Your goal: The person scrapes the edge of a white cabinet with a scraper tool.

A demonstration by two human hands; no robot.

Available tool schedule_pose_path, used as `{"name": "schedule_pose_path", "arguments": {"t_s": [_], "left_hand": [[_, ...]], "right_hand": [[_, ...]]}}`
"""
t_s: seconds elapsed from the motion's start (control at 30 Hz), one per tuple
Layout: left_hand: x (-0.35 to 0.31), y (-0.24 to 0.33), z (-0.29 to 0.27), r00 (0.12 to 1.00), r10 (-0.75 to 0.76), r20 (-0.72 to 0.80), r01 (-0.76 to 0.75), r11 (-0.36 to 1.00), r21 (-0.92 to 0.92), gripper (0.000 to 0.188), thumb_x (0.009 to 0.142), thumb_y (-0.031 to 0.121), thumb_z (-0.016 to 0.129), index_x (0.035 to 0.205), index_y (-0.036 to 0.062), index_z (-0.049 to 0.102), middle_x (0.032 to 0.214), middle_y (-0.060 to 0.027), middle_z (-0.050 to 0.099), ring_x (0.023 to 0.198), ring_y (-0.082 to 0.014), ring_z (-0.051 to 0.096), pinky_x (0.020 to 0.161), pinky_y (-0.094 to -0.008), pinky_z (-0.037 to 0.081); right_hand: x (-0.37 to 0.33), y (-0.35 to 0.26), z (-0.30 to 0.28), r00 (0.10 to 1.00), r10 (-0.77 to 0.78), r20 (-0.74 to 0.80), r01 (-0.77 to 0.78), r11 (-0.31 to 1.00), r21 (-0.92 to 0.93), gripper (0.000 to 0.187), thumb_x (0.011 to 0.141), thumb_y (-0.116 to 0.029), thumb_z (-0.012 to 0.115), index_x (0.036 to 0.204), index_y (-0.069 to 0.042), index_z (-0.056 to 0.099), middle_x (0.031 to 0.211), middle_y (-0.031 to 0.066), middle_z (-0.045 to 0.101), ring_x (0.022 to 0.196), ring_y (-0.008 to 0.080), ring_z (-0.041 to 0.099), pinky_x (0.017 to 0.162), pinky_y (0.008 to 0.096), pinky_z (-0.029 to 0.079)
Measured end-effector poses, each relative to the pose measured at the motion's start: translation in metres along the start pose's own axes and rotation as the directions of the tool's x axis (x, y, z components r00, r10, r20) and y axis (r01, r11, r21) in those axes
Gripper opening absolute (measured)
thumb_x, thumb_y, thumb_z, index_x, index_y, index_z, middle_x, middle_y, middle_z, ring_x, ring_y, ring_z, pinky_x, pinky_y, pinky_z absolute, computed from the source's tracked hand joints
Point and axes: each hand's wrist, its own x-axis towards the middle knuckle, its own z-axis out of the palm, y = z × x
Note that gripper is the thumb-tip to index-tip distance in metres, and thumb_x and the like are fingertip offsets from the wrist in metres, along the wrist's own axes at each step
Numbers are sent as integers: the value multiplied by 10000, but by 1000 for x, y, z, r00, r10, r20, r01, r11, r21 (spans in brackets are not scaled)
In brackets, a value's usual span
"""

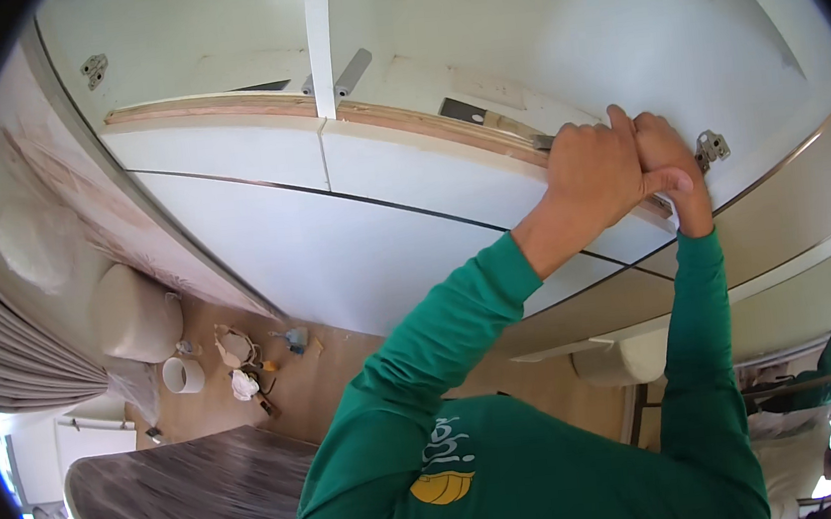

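Both of my hands are together at the right end of the raw wooden upper edge (443, 132) of a white cabinet front. My left hand (595, 174) is closed, its knuckles upward and its thumb reaching across toward the other wrist. From beside its fingers a narrow metal piece (543, 142) pokes out. In line with that piece lie a yellowish strip (511, 127) and a dark flat piece (462, 110); I cannot tell whether they form one tool. Against the left hand, my right hand (666, 147) curls over the edge, its grip mostly hidden.
Metal hinges (713, 149) sit inside the cabinet, one close by my right hand. A white upright divider (320, 44) splits it, with a grey fitting (353, 71) beside it. Below, a white bucket (184, 375) and scattered items stand on the wooden floor near a plastic-covered piece of furniture (188, 492).
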Motion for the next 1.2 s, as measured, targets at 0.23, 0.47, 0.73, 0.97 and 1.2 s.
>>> {"name": "schedule_pose_path", "arguments": {"t_s": [0.23, 0.47, 0.73, 0.97, 1.2], "left_hand": [[-6, -13, 0, 1000, 17, -17, -17, 1000, -26, 1083, 805, 1016, 465, 960, -43, 628, 540, -71, 610, 502, -267, 672, 522, -383, 542], [-7, -15, -2, 1000, 13, -22, -13, 1000, -14, 1046, 808, 1001, 494, 1001, -18, 624, 579, -68, 631, 530, -268, 684, 543, -367, 546], [-8, -15, -5, 1000, 18, -1, -18, 1000, 23, 1025, 816, 974, 522, 1039, -22, 620, 603, -80, 644, 541, -272, 692, 545, -377, 547], [-9, -20, -6, 997, 45, -69, -44, 999, 10, 1018, 816, 963, 530, 1063, -22, 605, 613, -79, 648, 550, -260, 697, 543, -367, 548], [-10, -21, -2, 991, 58, -121, -56, 998, 22, 994, 819, 931, 580, 1087, -25, 605, 634, -77, 651, 577, -259, 702, 561, -357, 550]], "right_hand": [[3, -1, 7, 996, 53, 76, -60, 994, 86, 235, 910, -188, 663, 904, 37, 596, 784, 257, 625, 731, 441, 626, 641, 514, 519], [-1, -15, 2, 984, -65, -167, 84, 990, 110, 241, 924, -166, 630, 837, 51, 571, 750, 257, 594, 697, 439, 593, 636, 484, 519], [7, -13, 10, 997, 77, 9, -78, 991, 108, 201, 897, -128, 657, 812, 41, 592, 731, 229, 630, 669, 421, 615, 610, 483, 521], [11, -21, 4, 997, 70, -24, -68, 994, 88, 215, 923, -140, 652, 807, 34, 601, 735, 231, 626, 705, 428, 635, 634, 486, 537], [10, -17, 9, 998, 53, -45, -51, 997, 53, 222, 944, -160, 635, 818, 22, 617, 777, 229, 656, 745, 420, 666, 655, 475, 565]]}}
